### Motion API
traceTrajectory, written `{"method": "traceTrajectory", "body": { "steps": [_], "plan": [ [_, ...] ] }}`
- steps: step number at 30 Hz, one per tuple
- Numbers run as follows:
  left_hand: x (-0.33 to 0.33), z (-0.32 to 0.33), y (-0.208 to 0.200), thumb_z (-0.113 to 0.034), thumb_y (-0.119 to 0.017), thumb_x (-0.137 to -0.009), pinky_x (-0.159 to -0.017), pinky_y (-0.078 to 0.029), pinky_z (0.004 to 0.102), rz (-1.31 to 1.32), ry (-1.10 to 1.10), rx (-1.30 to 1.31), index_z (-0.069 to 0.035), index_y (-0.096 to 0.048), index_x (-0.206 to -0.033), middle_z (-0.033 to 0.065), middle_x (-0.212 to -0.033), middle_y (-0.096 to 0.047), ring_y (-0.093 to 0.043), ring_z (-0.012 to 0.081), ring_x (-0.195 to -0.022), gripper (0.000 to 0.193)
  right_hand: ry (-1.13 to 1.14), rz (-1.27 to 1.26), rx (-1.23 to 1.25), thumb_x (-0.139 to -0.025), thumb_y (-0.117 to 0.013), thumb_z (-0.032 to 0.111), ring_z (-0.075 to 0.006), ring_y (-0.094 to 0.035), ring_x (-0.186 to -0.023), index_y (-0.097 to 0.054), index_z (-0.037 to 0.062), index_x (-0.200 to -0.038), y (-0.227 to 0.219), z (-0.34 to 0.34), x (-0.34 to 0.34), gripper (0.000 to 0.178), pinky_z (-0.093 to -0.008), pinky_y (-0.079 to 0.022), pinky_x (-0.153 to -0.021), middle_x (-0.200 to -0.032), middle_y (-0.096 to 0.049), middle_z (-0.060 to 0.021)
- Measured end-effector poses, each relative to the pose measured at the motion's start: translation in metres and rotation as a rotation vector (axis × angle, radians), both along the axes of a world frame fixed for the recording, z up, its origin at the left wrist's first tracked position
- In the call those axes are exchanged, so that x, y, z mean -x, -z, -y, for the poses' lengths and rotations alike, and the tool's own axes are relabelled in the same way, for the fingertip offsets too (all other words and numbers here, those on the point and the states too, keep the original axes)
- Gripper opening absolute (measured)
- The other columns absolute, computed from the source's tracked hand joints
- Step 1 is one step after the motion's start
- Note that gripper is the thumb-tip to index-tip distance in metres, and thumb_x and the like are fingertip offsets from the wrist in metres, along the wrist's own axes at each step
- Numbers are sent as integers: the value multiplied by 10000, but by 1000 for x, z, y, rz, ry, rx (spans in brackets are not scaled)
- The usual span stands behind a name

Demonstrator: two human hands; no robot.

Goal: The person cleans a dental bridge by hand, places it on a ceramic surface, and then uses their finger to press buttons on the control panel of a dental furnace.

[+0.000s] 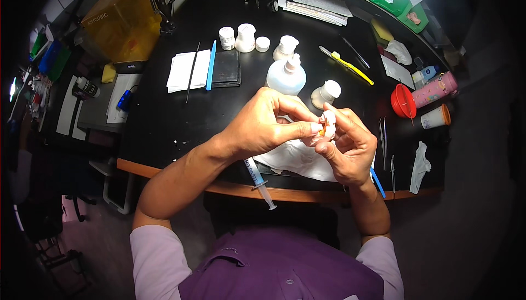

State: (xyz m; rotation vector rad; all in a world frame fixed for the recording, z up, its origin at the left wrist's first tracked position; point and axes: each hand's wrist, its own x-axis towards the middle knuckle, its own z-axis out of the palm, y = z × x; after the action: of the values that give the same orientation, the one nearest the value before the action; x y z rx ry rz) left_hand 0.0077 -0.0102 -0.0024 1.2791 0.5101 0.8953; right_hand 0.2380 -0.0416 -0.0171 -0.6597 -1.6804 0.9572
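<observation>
Over the front part of the black table, both my hands are closed on one small pinkish-white piece, which looks like a dental model (329,126), with a bit of orange on it. My left hand (263,122) pinches its left side between thumb and fingertips. From the right, my right hand (352,145) grips the same piece with thumb and fingers; its lower parts are partly hidden. Beneath the hands lies a crumpled white tissue (298,159). Close to my left forearm, a clear syringe with a blue label (260,182) sticks out past the table's front edge.
A pump bottle (285,76) and a white-lidded jar (326,94) stand just beyond my hands, with several smaller jars behind. A blue-handled tool (211,69) and paper (183,71) lie left. Tweezers (383,141), a yellow toothbrush (353,68) and a red bowl (404,101) are right.
</observation>
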Motion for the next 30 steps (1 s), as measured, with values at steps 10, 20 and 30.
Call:
{"method": "traceTrajectory", "body": {
  "steps": [10, 20, 30],
  "plan": [
    [0, -1, 1, -99, -813, -945, -855, -586, 288, -19, 3, 74, 45, -796, -1068, 109, -962, -796, -742, 140, -891, 190, 7, 24, 13, -862, -911, 84, -149, -717, -965, -621, -86, -1428, -2, 0, 0, 658, -272, -596, -807, -1133, -677, -117],
    [0, -1, 0, -86, -813, -938, -817, -586, 285, -12, -4, 81, 44, -798, -1043, 108, -932, -784, -737, 138, -851, 168, 0, 40, 13, -841, -928, 92, -149, -726, -946, -651, -73, -1398, -4, -3, -1, 643, -271, -607, -793, -1085, -698, -107],
    [-1, -1, 4, -33, -834, -915, -774, -587, 267, 0, -54, -69, 29, -824, -1018, 106, -922, -781, -741, 142, -825, 121, 18, 8, -24, -811, -945, 72, -147, -738, -932, -670, -67, -1340, 2, -3, 3, 612, -267, -635, -774, -1046, -708, -101]
  ]
}}
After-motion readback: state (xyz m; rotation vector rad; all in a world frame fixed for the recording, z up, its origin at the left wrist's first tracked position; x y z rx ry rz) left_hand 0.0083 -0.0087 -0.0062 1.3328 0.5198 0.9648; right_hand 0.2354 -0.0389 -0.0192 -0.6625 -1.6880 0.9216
